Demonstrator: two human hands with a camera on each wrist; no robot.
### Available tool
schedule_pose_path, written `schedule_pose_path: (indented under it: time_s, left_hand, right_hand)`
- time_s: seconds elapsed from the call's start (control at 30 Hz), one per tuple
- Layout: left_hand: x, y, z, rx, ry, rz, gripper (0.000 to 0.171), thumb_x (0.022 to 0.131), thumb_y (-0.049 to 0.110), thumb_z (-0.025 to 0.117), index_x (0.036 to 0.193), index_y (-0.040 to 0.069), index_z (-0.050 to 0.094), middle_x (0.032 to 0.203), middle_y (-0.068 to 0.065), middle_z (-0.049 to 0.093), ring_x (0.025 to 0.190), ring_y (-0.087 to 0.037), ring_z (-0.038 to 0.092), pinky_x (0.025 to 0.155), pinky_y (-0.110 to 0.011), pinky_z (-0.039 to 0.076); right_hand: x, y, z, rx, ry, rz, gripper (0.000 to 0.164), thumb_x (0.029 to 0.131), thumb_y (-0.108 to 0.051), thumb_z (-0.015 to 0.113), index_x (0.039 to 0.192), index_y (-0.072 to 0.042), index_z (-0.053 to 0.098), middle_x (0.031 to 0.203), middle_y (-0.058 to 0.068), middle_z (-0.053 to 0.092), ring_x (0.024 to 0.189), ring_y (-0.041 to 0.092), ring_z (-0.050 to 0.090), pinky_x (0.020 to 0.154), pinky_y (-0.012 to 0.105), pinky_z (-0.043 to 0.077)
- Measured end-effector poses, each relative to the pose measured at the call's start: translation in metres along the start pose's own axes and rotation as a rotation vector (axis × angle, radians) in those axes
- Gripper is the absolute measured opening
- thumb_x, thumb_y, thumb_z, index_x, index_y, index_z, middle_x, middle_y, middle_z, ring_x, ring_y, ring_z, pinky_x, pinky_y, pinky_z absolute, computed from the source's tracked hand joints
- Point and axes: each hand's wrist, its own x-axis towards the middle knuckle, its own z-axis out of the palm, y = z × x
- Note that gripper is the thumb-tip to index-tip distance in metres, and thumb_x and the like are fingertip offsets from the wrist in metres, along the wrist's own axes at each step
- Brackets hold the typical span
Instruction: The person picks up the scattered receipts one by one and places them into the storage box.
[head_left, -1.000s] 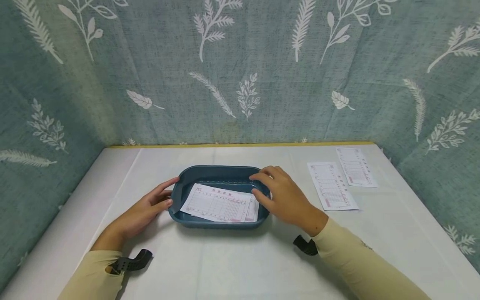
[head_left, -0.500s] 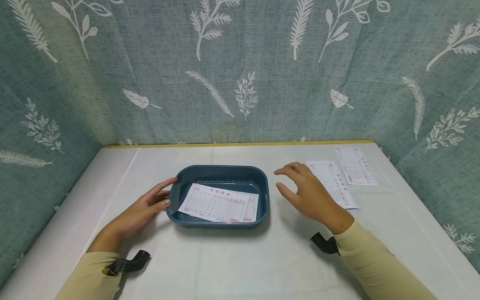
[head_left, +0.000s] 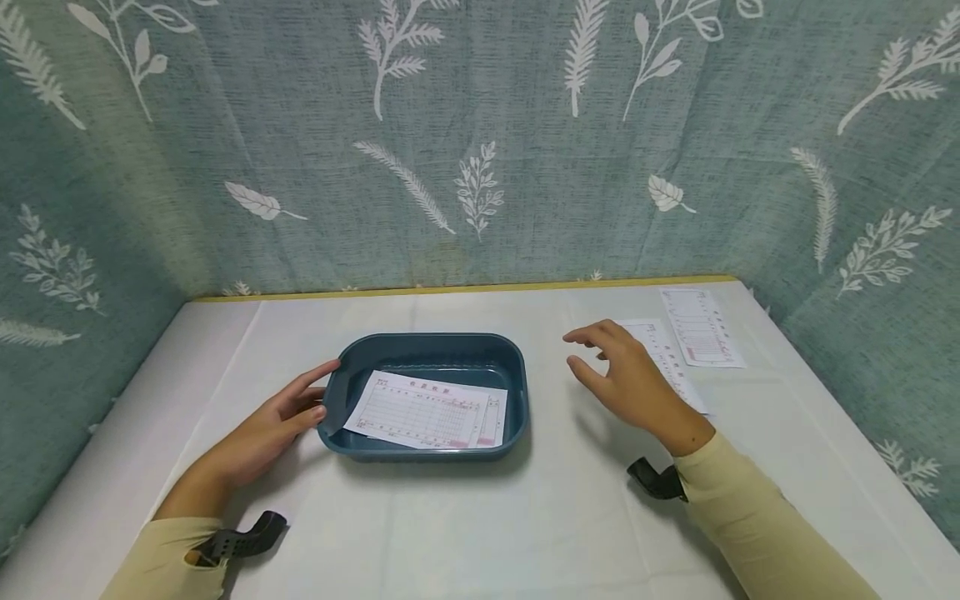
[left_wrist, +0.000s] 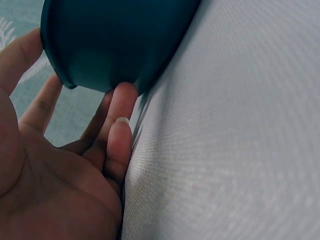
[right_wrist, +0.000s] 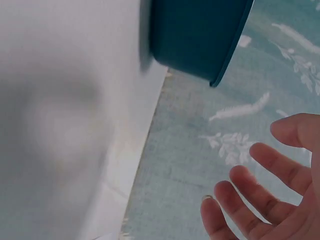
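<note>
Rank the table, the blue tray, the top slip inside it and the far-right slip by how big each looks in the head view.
Table
Blue tray
Top slip
Far-right slip, though lying farther from the camera may shrink it

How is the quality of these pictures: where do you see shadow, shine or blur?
Head view: mostly sharp, soft shadows below the tray and right hand, faint shine on the tray's inner wall; left wrist view: the tray's outer side dark, a fine weave visible on the table; right wrist view: hazy, blurred shadow patches on the table.
</note>
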Motion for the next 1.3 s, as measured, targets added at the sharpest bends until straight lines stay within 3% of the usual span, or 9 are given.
schedule_pose_path:
  time_s: [0.13, 0.23, 0.4, 0.6, 0.83, 0.97, 1.17, 1.23, 1.3]
  left_hand:
    - [0.0, -0.002, 0.0, -0.026, -0.001, 0.006, 0.064, 0.104, 0.027, 0.053, 0.16, 0.032, 0.022, 0.159, -0.028, 0.024, 0.146, -0.044, 0.021, 0.092, -0.004, 0.034]
    - [0.0, -0.002, 0.0, -0.035, -0.006, 0.018, 0.064, 0.104, 0.026, 0.053, 0.16, 0.031, 0.022, 0.158, -0.028, 0.024, 0.146, -0.044, 0.021, 0.091, -0.003, 0.034]
    - [0.001, -0.002, 0.0, -0.026, -0.005, 0.015, 0.064, 0.104, 0.026, 0.053, 0.16, 0.032, 0.022, 0.157, -0.027, 0.027, 0.145, -0.042, 0.024, 0.092, -0.005, 0.034]
    - [0.002, -0.003, -0.001, -0.025, -0.004, 0.018, 0.063, 0.105, 0.026, 0.053, 0.16, 0.032, 0.022, 0.156, -0.026, 0.03, 0.143, -0.039, 0.027, 0.093, -0.005, 0.035]
    - [0.003, -0.002, 0.0, -0.033, -0.007, 0.014, 0.063, 0.105, 0.026, 0.052, 0.16, 0.032, 0.021, 0.156, -0.027, 0.029, 0.143, -0.04, 0.026, 0.091, -0.005, 0.035]
    - [0.003, -0.002, 0.0, -0.036, -0.01, 0.012, 0.063, 0.105, 0.026, 0.052, 0.16, 0.032, 0.021, 0.155, -0.027, 0.029, 0.143, -0.04, 0.026, 0.092, -0.006, 0.035]
    - [0.002, -0.001, 0.0, -0.001, -0.009, -0.004, 0.063, 0.105, 0.028, 0.051, 0.16, 0.034, 0.021, 0.156, -0.025, 0.029, 0.144, -0.04, 0.027, 0.108, -0.028, 0.036]
    - [0.001, -0.001, 0.0, -0.007, -0.009, -0.004, 0.063, 0.105, 0.028, 0.051, 0.16, 0.033, 0.021, 0.157, -0.026, 0.029, 0.144, -0.04, 0.026, 0.107, -0.025, 0.037]
    - [0.0, -0.001, 0.0, -0.025, -0.009, -0.002, 0.063, 0.105, 0.027, 0.051, 0.16, 0.032, 0.021, 0.156, -0.026, 0.028, 0.144, -0.04, 0.025, 0.1, -0.014, 0.037]
  right_hand:
    - [0.002, 0.009, -0.004, 0.016, -0.007, 0.057, 0.031, 0.098, -0.014, 0.064, 0.128, -0.007, 0.064, 0.125, 0.014, 0.06, 0.112, 0.031, 0.057, 0.091, 0.049, 0.052]
    - [0.003, 0.017, -0.008, 0.011, 0.007, 0.087, 0.031, 0.097, -0.013, 0.064, 0.127, -0.006, 0.064, 0.125, 0.015, 0.06, 0.112, 0.033, 0.058, 0.09, 0.049, 0.052]
    - [0.007, 0.03, -0.012, 0.007, 0.027, 0.122, 0.03, 0.096, -0.011, 0.064, 0.126, -0.003, 0.064, 0.126, 0.02, 0.06, 0.112, 0.037, 0.058, 0.09, 0.051, 0.052]
    - [0.008, 0.045, -0.016, -0.006, -0.015, 0.208, 0.035, 0.097, -0.01, 0.062, 0.131, -0.002, 0.061, 0.133, 0.022, 0.054, 0.118, 0.039, 0.056, 0.096, 0.053, 0.05]
    - [0.007, 0.059, -0.025, -0.034, -0.072, 0.295, 0.042, 0.097, 0.004, 0.051, 0.138, -0.002, 0.055, 0.14, 0.028, 0.045, 0.125, 0.046, 0.051, 0.1, 0.057, 0.047]
    - [0.004, 0.067, -0.03, -0.028, -0.073, 0.335, 0.044, 0.096, 0.005, 0.048, 0.14, -0.002, 0.053, 0.142, 0.029, 0.044, 0.127, 0.048, 0.05, 0.101, 0.059, 0.045]
    - [0.003, 0.079, -0.032, -0.061, -0.092, 0.371, 0.045, 0.096, 0.002, 0.054, 0.141, -0.002, 0.051, 0.139, 0.031, 0.045, 0.125, 0.049, 0.05, 0.1, 0.061, 0.044]
    - [0.003, 0.082, -0.032, -0.066, -0.101, 0.377, 0.046, 0.095, 0.001, 0.055, 0.141, -0.001, 0.051, 0.138, 0.033, 0.045, 0.124, 0.049, 0.05, 0.1, 0.061, 0.044]
    - [0.003, 0.083, -0.032, -0.065, -0.113, 0.386, 0.047, 0.095, 0.0, 0.057, 0.141, 0.0, 0.05, 0.138, 0.035, 0.044, 0.122, 0.05, 0.05, 0.099, 0.061, 0.043]
